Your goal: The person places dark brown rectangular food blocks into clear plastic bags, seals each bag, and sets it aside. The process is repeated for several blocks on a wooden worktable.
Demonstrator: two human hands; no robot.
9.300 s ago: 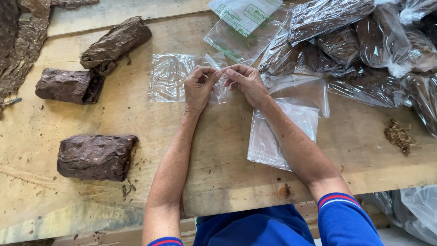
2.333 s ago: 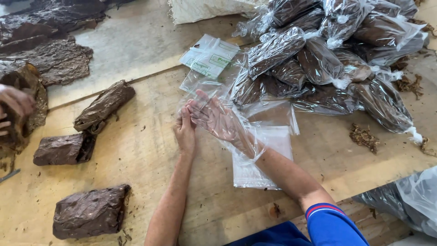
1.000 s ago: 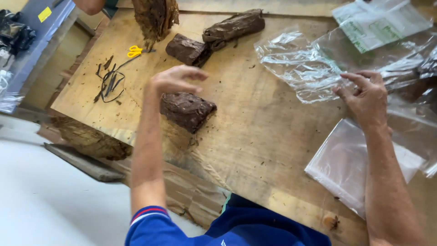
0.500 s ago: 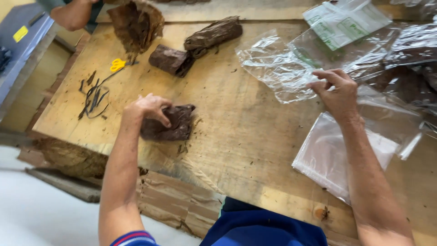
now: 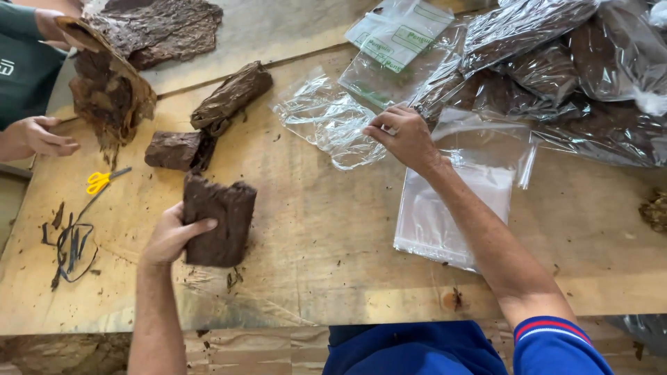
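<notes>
My left hand grips a dark brown pressed leaf block and holds it upright just above the wooden table. My right hand pinches the edge of an open clear plastic bag lying crumpled on the table. A flat stack of clear bags lies under my right forearm.
Two more brown blocks lie at upper left. Another person's hands hold a large leaf bundle at far left. Yellow scissors and dark scraps lie near the left edge. Filled bags pile up at upper right.
My left hand has lifted the brown block off the table and turned it upright. My right hand keeps hold of the crumpled clear bag.
</notes>
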